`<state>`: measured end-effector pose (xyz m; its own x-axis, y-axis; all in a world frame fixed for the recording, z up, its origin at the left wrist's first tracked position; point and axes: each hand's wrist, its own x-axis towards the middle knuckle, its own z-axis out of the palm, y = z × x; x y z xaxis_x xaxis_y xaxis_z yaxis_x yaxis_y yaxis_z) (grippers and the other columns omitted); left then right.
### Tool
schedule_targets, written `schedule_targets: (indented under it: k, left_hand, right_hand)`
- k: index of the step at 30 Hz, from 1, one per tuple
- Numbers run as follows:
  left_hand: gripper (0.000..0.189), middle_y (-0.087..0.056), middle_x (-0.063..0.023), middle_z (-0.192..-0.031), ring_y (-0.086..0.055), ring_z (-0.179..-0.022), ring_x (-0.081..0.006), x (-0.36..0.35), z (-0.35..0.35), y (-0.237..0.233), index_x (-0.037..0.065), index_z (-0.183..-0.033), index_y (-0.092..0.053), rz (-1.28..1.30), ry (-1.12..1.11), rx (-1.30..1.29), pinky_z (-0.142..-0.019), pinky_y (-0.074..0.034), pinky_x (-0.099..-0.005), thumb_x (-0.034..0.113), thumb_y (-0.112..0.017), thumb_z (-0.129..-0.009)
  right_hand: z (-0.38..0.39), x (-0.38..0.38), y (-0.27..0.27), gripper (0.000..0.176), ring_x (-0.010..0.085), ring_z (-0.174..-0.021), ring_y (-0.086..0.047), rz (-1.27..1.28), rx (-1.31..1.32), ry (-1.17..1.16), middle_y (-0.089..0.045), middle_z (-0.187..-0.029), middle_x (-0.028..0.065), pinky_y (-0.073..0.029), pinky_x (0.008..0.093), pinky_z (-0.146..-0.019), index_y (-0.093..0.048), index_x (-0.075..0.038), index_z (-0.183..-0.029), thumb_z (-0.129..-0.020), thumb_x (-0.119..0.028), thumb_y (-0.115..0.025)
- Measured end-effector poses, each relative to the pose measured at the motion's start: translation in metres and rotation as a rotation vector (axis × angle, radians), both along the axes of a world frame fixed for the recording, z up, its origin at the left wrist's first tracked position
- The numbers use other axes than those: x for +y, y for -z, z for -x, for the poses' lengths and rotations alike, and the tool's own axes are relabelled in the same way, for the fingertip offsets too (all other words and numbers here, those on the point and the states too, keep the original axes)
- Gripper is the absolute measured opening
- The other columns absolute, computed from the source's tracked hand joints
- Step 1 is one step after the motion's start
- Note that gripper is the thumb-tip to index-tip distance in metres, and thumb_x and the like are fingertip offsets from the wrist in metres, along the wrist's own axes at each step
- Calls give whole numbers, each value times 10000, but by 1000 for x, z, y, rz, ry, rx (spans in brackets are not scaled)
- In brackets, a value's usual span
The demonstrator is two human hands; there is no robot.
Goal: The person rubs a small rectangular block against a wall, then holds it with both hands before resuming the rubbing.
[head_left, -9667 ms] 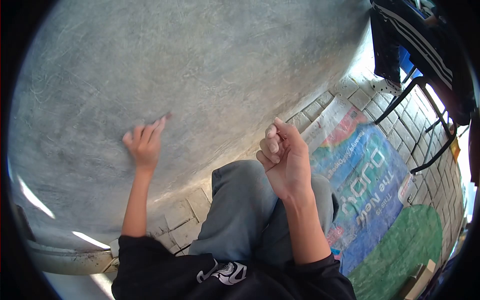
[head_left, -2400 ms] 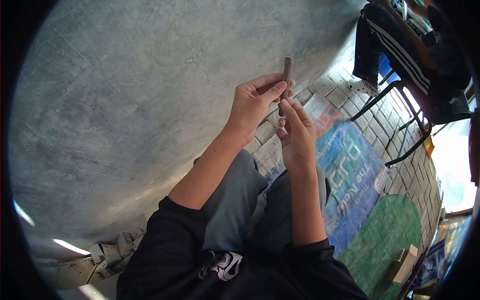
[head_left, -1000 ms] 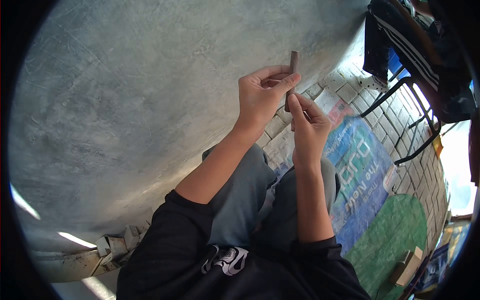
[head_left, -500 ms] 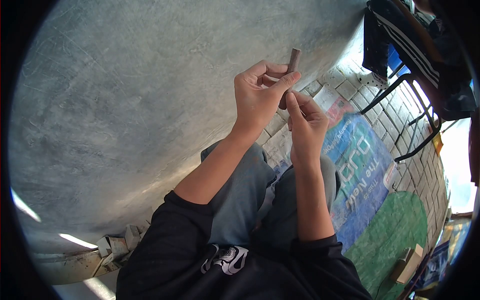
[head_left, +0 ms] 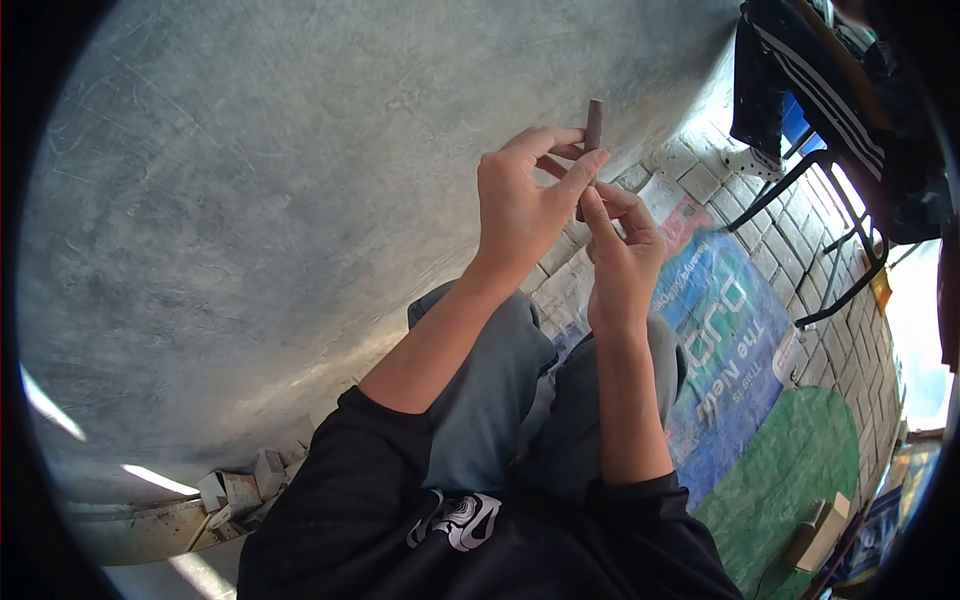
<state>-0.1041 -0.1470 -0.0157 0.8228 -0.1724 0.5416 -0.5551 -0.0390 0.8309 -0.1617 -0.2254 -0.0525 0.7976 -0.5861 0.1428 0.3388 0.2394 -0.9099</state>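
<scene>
A thin brownish stick-like piece (head_left: 595,124) stands nearly upright between my hands, its top end showing above the fingers. My left hand (head_left: 530,200) pinches its middle between thumb and fingers. Just below and to the right, my right hand (head_left: 625,250) grips the lower part with thumb and fingertips, close against the left thumb. The fingers hide much of the lower piece. Both hands are above my knees, beside a grey wall (head_left: 270,220).
A printed banner (head_left: 730,340) and a green mat (head_left: 790,460) lie on the paved floor (head_left: 840,350). A person's leg (head_left: 760,90) and a black metal chair (head_left: 850,270) are at upper right. An open cardboard box (head_left: 820,535) lies lower right, broken blocks (head_left: 240,490) lower left.
The view has shifted slightly. Both hands remain on the piece, which now appears more upright, with its top turned a little.
</scene>
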Motion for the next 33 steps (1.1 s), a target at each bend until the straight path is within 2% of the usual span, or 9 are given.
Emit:
schedule_targets:
  k: [5,8,11,17,18,20,24,27,33]
  left_hand:
    - [202,-661,-101,-837,-627,-736,-124,-2,5,2,-24,-901,-666,-8,-31,-128,-664,-470,-241,52,-718,-722]
    - [212,-651,-96,-850,-619,-736,-127,1,5,-1,-17,-918,-667,-37,66,-186,-676,-467,-237,35,-714,-718]
    - [222,-641,-96,-852,-613,-731,-134,15,3,-9,-7,-932,-669,-88,-25,-313,-672,-464,-237,26,-711,-716]
    - [291,-616,-34,-741,-578,-660,-140,99,-27,11,73,-999,-674,-534,-594,-590,-627,-444,-282,45,-713,-712]
    - [291,-616,-34,-741,-578,-660,-140,114,-33,18,73,-999,-674,-550,-589,-599,-627,-444,-282,45,-713,-712]
    - [308,-589,-2,-704,-539,-622,-150,137,-39,28,122,-1008,-680,-930,-685,-683,-624,-414,-285,69,-716,-707]
    - [307,-562,29,-677,-506,-593,-137,155,-45,40,168,-1010,-683,-1122,-685,-783,-639,-383,-279,99,-713,-712]
    - [319,-561,62,-699,-509,-636,-111,168,-54,46,202,-1014,-681,-1185,-661,-929,-717,-363,-299,104,-708,-711]
    - [299,-582,118,-893,-504,-934,-91,176,-62,51,247,-999,-677,-1260,-723,-1171,-862,-290,-373,153,-694,-716]
  right_hand:
    - [-1,1,0,107,-3,-575,-434,100,-63,139,-597,-789,7,-306,149,-480,-642,-8,-873,-786,-66,-667]
    - [-2,1,1,92,-3,-533,-383,200,-48,249,-597,-789,6,-290,150,-457,-641,-17,-849,-786,-80,-664]
    - [-1,1,-1,82,1,-518,-362,241,-49,273,-594,-793,-8,-293,155,-453,-637,-14,-844,-783,-67,-647]
    - [1,-4,-1,65,0,-527,-364,176,5,161,-586,-828,-16,-302,156,-460,-631,-13,-834,-777,-41,-616]
    - [1,-4,-1,65,0,-527,-364,157,3,163,-586,-828,-16,-302,156,-460,-631,-13,-834,-777,-41,-616]
    - [1,-4,-1,74,-2,-538,-373,84,-30,128,-586,-849,-13,-303,154,-462,-624,-14,-852,-784,-38,-606]
    - [1,-3,-2,90,0,-551,-383,74,-32,137,-582,-842,-5,-304,149,-473,-607,-14,-885,-800,-38,-587]
    - [1,-3,-2,91,3,-554,-383,33,-11,130,-575,-837,-5,-301,153,-474,-609,-13,-888,-807,-46,-583]
    - [0,-5,-1,87,9,-562,-383,7,20,106,-565,-832,-5,-297,160,-469,-609,-8,-879,-814,-58,-578]
